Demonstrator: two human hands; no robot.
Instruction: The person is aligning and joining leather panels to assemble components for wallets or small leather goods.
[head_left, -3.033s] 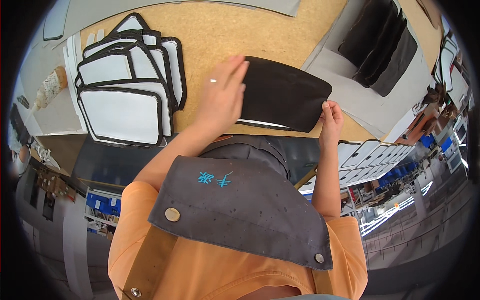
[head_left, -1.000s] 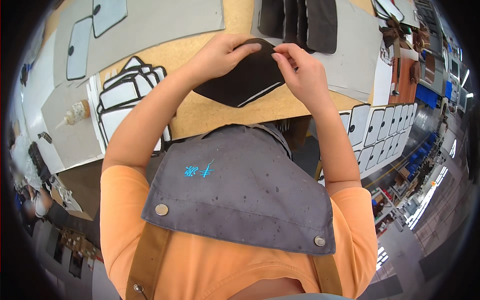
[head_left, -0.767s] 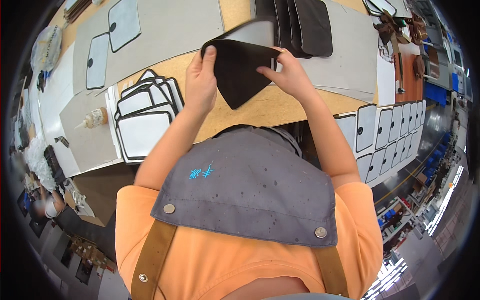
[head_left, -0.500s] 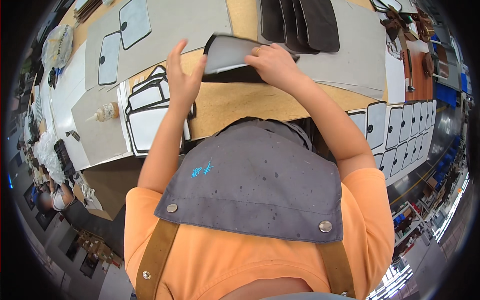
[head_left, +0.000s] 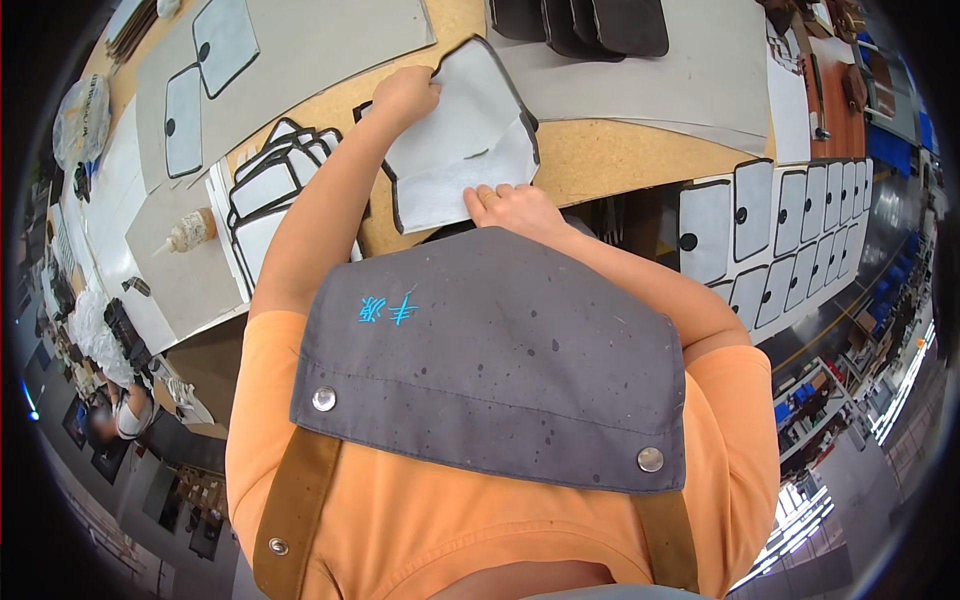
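Observation:
A pale grey-white panel with black edges (head_left: 462, 100) lies tilted over the near edge of the table, its pale side up. A crease runs across it, and a small dark slit-like mark shows near its middle. My left hand (head_left: 406, 98) is closed on its far left edge, fingers curled in. At the near edge my right hand (head_left: 515, 210) grips the panel, fingers bent over its pale face and a ring on one finger. The thumb of the right hand is hardly visible. Part of another black-edged piece shows under the panel's left side.
Left of my left forearm lies a pile of black-edged white pieces (head_left: 268, 190), with a glue bottle (head_left: 192, 230) beyond. Two pale panels with black dots (head_left: 226, 45) rest on grey board. Dark panels (head_left: 630, 25) overlap at the back. Rows of dotted panels (head_left: 752, 212) lie at right.
The panel has come nearer and opened out pale side up. My left hand, spread open beside it before, has closed on its far left edge. My right hand has moved down to the near edge.

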